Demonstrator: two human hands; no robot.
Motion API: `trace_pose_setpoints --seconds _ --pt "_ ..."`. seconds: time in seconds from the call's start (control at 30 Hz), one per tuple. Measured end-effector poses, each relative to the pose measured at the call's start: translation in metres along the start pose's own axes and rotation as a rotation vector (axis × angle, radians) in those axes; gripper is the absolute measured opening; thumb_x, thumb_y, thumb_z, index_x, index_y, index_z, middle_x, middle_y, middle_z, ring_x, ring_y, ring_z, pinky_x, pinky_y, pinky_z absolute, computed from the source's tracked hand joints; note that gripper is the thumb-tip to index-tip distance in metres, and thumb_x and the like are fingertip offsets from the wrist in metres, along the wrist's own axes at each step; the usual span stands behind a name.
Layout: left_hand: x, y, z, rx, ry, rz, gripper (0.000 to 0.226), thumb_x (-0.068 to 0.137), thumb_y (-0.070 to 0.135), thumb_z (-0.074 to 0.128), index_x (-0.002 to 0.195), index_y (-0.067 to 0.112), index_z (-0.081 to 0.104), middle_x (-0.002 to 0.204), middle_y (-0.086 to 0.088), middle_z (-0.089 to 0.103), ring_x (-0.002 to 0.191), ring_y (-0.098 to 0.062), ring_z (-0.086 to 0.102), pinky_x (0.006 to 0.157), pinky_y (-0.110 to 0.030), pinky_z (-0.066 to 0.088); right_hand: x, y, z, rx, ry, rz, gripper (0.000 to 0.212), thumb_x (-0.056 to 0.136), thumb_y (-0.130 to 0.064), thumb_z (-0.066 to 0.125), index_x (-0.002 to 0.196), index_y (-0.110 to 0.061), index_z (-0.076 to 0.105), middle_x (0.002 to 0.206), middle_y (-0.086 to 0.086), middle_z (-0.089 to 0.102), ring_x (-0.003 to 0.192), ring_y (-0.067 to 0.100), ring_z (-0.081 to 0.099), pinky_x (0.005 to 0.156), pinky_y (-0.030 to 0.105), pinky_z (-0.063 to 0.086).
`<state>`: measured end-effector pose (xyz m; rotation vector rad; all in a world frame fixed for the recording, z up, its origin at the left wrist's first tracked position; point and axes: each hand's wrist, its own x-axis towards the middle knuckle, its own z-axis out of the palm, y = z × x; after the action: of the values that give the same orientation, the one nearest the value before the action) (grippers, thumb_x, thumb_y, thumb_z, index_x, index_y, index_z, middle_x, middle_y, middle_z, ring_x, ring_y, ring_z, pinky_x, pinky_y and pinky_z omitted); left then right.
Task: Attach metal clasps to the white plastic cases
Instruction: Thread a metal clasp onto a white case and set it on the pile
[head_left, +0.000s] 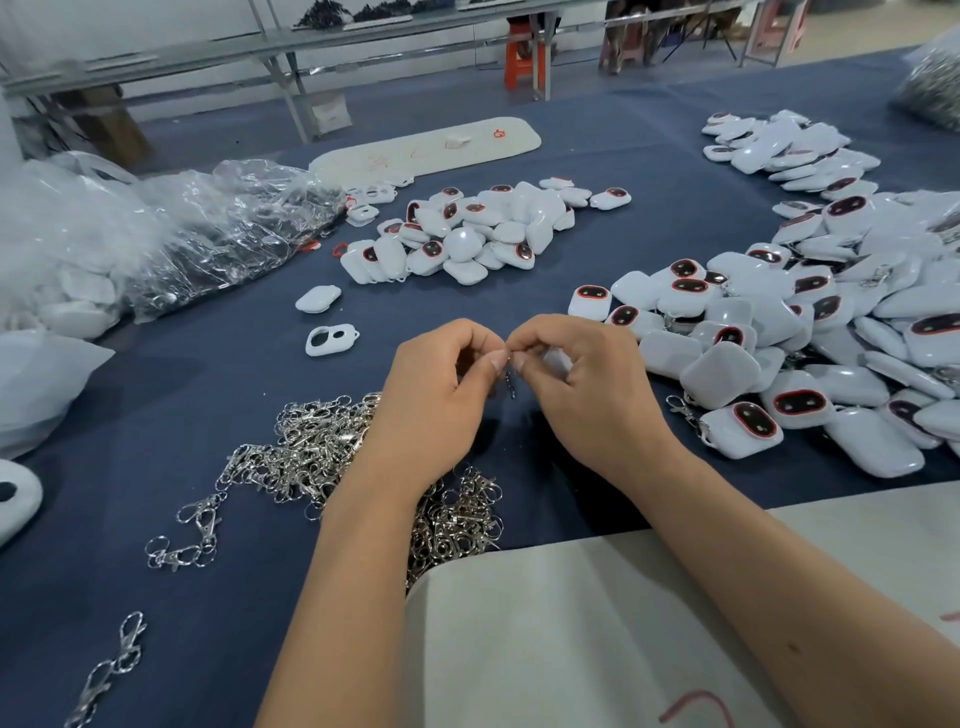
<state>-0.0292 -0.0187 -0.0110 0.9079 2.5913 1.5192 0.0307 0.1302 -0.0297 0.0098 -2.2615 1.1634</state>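
A: Where's the clasp?

B: The clasp (509, 382) hangs between the 2 hands, just below their meeting fingertips, above the blue cloth (218, 415). Only its dark lower end shows.

A: And the fingers?

B: The left hand (441, 400) has its fingers curled, thumb and forefinger pressed together on the clasp's top. The right hand (582, 384) is curled too, pinching at the same spot; a bit of white case (557, 359) shows inside its fingers, mostly hidden. Whether clasp and case are already joined, I cannot tell.

A: Around that?

B: At 7 o'clock from the hands, partly under the left forearm, lies the clasp heap (311, 457). Loose clasps (111, 670) trail off further toward 7.

A: Cases?

B: The big pile (810, 338) spreads at 3 o'clock, some showing dark ovals ringed in red. 1 case (740, 428) at its near edge has a clasp on it. A smaller pile (467, 234) sits at 12. At 10 lie 2 single pieces: a closed shell (318, 299) and, nearer, a frame (332, 339) with 2 openings.

A: Further out?

B: Clear bags (208, 228) at 10 to 9. A white board (426, 148) at 12, beyond the smaller pile. A pale sheet (571, 639) at 6, under the right forearm.
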Motion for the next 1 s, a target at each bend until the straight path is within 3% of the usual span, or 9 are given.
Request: trace_pose_setpoints --seconds 0.2,0.4,0.6,0.8,0.93,1.0 --pt "0.001 0.003 0.001 0.031 0.049 0.041 0.016 0.098 0.010 0.063 0.086 0.020 0.068 0.074 0.011 0.069 0.071 -0.004 0.066 0.074 -0.026 0.057 0.001 -0.002 -0.003 0.052 -0.006 0.073 0.013 0.091 -0.004 0.070 0.083 -0.013 0.074 0.076 -0.001 0.070 0.077 0.016 0.062 0.076 0.037 0.050" --pt "0.001 0.004 0.001 0.038 0.057 0.072 0.017 0.098 0.008 0.062 0.086 0.019 0.069 0.075 0.009 0.069 0.072 -0.004 0.067 0.072 -0.022 0.056 0.001 -0.003 -0.006 0.212 -0.060 0.160 0.013 0.094 0.000 0.069 0.085 -0.009 0.074 0.073 0.001 0.066 0.066 0.005 0.052 0.068 0.020 0.044" --pt "0.001 0.001 0.006 -0.024 0.081 0.050 0.016 0.099 0.008 0.061 0.088 0.017 0.068 0.075 0.007 0.070 0.071 -0.012 0.068 0.079 -0.042 0.059 0.002 0.002 -0.007 0.322 -0.093 0.199 0.014 0.096 0.000 0.067 0.086 -0.009 0.074 0.078 0.015 0.069 0.066 0.015 0.055 0.065 0.023 0.046" --pt "0.001 0.005 0.014 -0.017 0.156 0.116 0.015 0.098 0.012 0.062 0.088 0.022 0.067 0.077 0.008 0.070 0.074 -0.011 0.068 0.076 -0.036 0.058 0.004 0.009 -0.005 0.433 -0.042 0.206 0.016 0.096 -0.001 0.067 0.085 -0.011 0.072 0.068 -0.005 0.064 0.060 0.007 0.055 0.057 0.014 0.042" --pt "0.001 0.011 0.019 -0.016 0.207 0.182 0.015 0.097 0.010 0.062 0.089 0.022 0.066 0.076 0.014 0.067 0.075 -0.007 0.066 0.072 -0.022 0.054 0.005 0.011 -0.007 0.540 -0.013 0.220 0.015 0.096 -0.004 0.067 0.085 -0.013 0.072 0.071 -0.004 0.066 0.060 0.009 0.056 0.053 0.018 0.043" --pt "0.002 0.010 0.019 -0.001 0.217 0.189 0.014 0.097 0.010 0.062 0.089 0.021 0.066 0.076 0.015 0.067 0.075 -0.006 0.065 0.071 -0.021 0.052 0.005 0.012 -0.007 0.528 -0.020 0.203 0.015 0.096 -0.005 0.067 0.085 -0.014 0.072 0.070 -0.007 0.066 0.060 0.009 0.056 0.054 0.018 0.044"
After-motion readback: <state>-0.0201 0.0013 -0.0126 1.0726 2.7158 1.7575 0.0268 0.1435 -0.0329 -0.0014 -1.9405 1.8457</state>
